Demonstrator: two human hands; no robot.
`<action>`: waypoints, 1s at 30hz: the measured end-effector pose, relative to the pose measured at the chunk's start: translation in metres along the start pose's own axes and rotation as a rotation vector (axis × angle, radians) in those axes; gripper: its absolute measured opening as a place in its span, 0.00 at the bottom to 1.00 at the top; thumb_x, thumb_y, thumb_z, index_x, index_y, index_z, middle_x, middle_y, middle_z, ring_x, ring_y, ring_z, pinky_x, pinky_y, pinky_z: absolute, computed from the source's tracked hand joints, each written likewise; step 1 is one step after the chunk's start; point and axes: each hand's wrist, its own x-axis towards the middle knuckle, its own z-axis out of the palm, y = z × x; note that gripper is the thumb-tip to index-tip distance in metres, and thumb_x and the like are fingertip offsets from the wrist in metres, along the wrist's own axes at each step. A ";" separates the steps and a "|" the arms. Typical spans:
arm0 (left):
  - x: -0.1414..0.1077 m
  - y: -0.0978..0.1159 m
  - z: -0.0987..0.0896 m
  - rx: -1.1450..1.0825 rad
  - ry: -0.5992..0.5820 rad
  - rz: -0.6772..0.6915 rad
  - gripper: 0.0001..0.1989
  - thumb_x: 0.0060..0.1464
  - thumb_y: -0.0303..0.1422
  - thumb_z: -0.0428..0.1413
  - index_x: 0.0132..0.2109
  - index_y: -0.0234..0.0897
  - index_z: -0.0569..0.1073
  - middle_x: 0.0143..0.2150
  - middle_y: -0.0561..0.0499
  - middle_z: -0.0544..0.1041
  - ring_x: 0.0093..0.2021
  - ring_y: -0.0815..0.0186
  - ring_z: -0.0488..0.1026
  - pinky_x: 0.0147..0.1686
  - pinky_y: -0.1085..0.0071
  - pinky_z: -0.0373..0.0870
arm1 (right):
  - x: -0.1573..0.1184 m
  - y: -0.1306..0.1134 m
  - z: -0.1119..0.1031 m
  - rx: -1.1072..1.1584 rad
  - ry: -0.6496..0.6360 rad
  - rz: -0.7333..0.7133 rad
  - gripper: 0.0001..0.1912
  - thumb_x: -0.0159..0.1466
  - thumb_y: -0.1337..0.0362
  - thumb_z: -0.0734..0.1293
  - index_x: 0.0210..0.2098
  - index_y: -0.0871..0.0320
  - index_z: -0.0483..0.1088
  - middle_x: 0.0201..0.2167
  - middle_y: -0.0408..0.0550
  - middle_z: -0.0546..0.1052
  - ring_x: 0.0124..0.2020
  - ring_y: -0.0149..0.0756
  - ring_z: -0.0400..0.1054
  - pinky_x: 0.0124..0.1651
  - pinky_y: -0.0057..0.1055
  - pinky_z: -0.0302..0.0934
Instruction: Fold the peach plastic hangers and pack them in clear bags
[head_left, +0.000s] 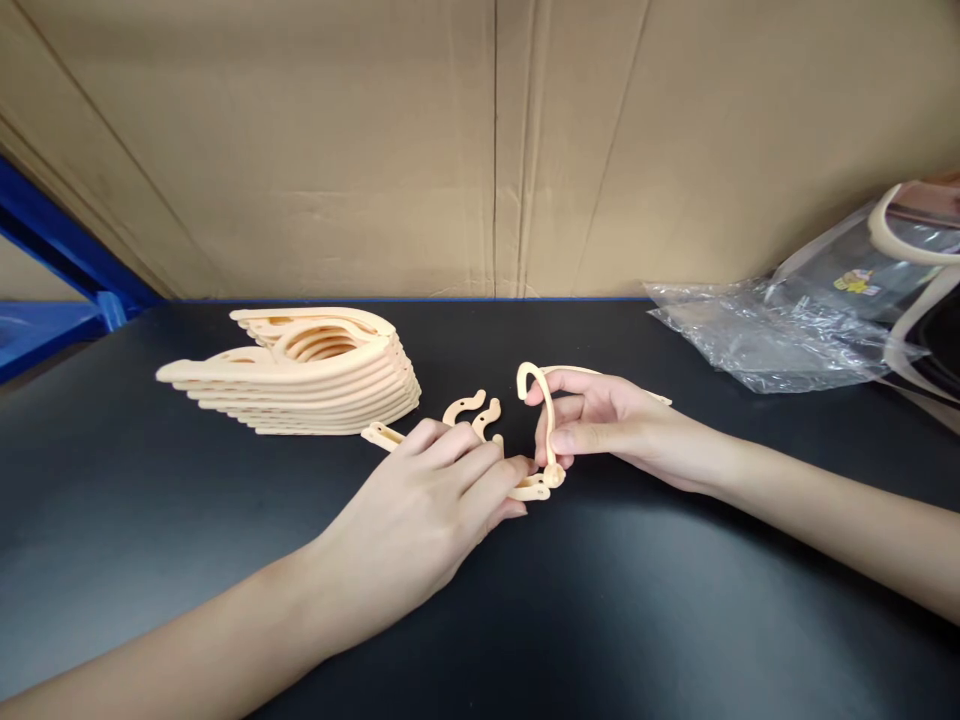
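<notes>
My right hand (607, 415) pinches a peach-coloured hanger hook (549, 425), held upright with its curl at the top. The hook's round lower end meets the tip of a hanger arm (531, 490). Around that arm my left hand (442, 490) is closed, hiding most of it; its other end sticks out past the knuckles. Behind my right hand, another slim peach piece shows in part, and I cannot tell whether it is joined to the hook. Just beyond my left fingers lie several loose hooks (465, 405), partly covered by the hand.
A neat stack of peach folding hangers (337, 385) stands at the back left. Crumpled clear plastic bags (765, 330) and a clear bag with a cream handle (892, 230) lie at the right. Cardboard (337, 150) backs the black table (600, 610); a blue frame (67, 240) stands left.
</notes>
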 end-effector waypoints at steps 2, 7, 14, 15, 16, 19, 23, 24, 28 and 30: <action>0.000 0.000 0.000 -0.002 0.007 0.005 0.08 0.67 0.27 0.48 0.46 0.31 0.72 0.34 0.50 0.76 0.35 0.61 0.69 0.36 0.65 0.58 | 0.000 0.001 0.000 -0.005 -0.008 -0.016 0.14 0.63 0.71 0.70 0.46 0.58 0.67 0.31 0.40 0.79 0.32 0.25 0.71 0.39 0.25 0.65; 0.000 -0.001 0.002 0.004 0.013 -0.004 0.09 0.67 0.27 0.48 0.42 0.31 0.73 0.34 0.50 0.77 0.35 0.61 0.70 0.36 0.65 0.57 | -0.001 0.007 -0.001 -0.045 0.007 -0.063 0.13 0.63 0.71 0.71 0.45 0.58 0.67 0.31 0.39 0.79 0.32 0.24 0.71 0.40 0.25 0.65; -0.001 -0.002 0.002 -0.006 0.005 -0.021 0.09 0.67 0.26 0.48 0.44 0.30 0.73 0.35 0.49 0.78 0.35 0.61 0.70 0.35 0.65 0.58 | -0.004 0.007 0.006 -0.108 0.093 -0.098 0.13 0.63 0.70 0.71 0.46 0.59 0.67 0.30 0.38 0.78 0.32 0.23 0.71 0.40 0.23 0.65; -0.002 -0.002 0.002 -0.005 0.009 -0.024 0.09 0.67 0.26 0.48 0.44 0.30 0.73 0.35 0.50 0.78 0.35 0.61 0.70 0.34 0.65 0.58 | -0.004 0.006 0.007 -0.116 0.116 -0.097 0.14 0.62 0.70 0.71 0.46 0.59 0.67 0.29 0.37 0.78 0.31 0.23 0.70 0.40 0.23 0.65; -0.002 -0.002 0.001 -0.003 0.013 -0.026 0.10 0.67 0.26 0.47 0.44 0.29 0.73 0.35 0.50 0.77 0.35 0.61 0.70 0.34 0.65 0.58 | -0.005 0.006 0.008 -0.125 0.140 -0.096 0.14 0.62 0.70 0.72 0.45 0.59 0.67 0.29 0.36 0.77 0.31 0.22 0.70 0.40 0.22 0.65; -0.003 -0.001 0.000 0.022 0.028 -0.023 0.11 0.67 0.26 0.47 0.44 0.29 0.73 0.33 0.50 0.77 0.33 0.61 0.70 0.33 0.65 0.58 | -0.006 0.004 0.012 -0.163 0.205 -0.093 0.13 0.59 0.70 0.73 0.39 0.59 0.67 0.28 0.35 0.76 0.30 0.22 0.69 0.39 0.21 0.64; -0.002 -0.001 0.000 0.066 0.022 -0.021 0.11 0.67 0.27 0.47 0.41 0.29 0.74 0.30 0.51 0.75 0.30 0.61 0.70 0.29 0.65 0.57 | -0.005 0.005 0.015 -0.241 0.261 -0.095 0.13 0.58 0.69 0.74 0.34 0.58 0.65 0.27 0.34 0.75 0.30 0.23 0.69 0.38 0.22 0.65; -0.001 0.000 0.001 0.074 0.019 -0.022 0.12 0.67 0.27 0.47 0.41 0.30 0.75 0.29 0.51 0.75 0.30 0.61 0.70 0.29 0.65 0.57 | -0.005 0.005 0.015 -0.253 0.267 -0.101 0.13 0.58 0.69 0.74 0.35 0.58 0.65 0.28 0.35 0.75 0.31 0.23 0.69 0.39 0.22 0.65; -0.001 0.001 0.001 0.090 0.008 -0.035 0.13 0.68 0.28 0.45 0.43 0.29 0.75 0.31 0.50 0.77 0.31 0.60 0.73 0.29 0.65 0.61 | -0.003 0.007 0.014 -0.242 0.249 -0.133 0.12 0.60 0.67 0.73 0.36 0.56 0.65 0.31 0.36 0.76 0.34 0.24 0.72 0.41 0.23 0.67; -0.001 0.002 0.001 0.089 0.006 -0.052 0.14 0.68 0.28 0.44 0.47 0.28 0.74 0.33 0.49 0.78 0.31 0.60 0.75 0.29 0.65 0.63 | -0.004 0.007 0.014 -0.241 0.242 -0.139 0.12 0.60 0.68 0.73 0.39 0.55 0.65 0.31 0.35 0.76 0.34 0.24 0.73 0.41 0.23 0.67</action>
